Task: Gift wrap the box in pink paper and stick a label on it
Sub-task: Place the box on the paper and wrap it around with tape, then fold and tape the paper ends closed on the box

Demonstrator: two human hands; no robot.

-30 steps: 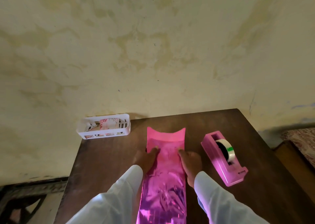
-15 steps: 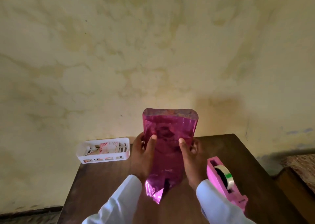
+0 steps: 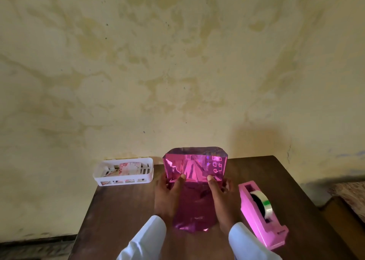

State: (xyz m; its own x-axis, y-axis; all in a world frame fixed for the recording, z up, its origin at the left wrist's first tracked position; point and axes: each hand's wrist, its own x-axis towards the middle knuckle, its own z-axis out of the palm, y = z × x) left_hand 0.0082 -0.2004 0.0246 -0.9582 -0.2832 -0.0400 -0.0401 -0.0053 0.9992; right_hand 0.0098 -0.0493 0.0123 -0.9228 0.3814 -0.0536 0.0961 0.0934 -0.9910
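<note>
- the box (image 3: 194, 182), already sheathed in shiny pink paper (image 3: 197, 165), stands on end in the lower middle of the frame, on the dark wooden table (image 3: 122, 204), its long axis running up and down the picture.
- the left hand (image 3: 167, 195) clasps the box's left edge and the right hand (image 3: 221, 198) its right edge; each thumb is pressed on the near face about halfway up, and the remaining fingers curl out of sight behind.
- both hands are equally near the box, one to each side, so neither has the shorter reach.
- the top end of the wrap, in the middle of the frame, shows folded corners and a diagonal crease; whether it is taped down cannot be told.
- the bottom end, toward the lower edge of the frame, flares into a loose crumpled skirt of paper on the tabletop; it looks unfinished.
- the pink tape dispenser (image 3: 262, 214) sits just beside the right hand at lower right, its long axis slanting toward the bottom right corner, so the right hand is the natural one to fetch tape.
- the white basket (image 3: 123, 171), left of centre against the wall, holds what look like printed paper pieces, probably the labels; it lies nearer the left hand.
- judgement: the open end is next to close, which would call for tipping the box so that end faces the hands.
</note>
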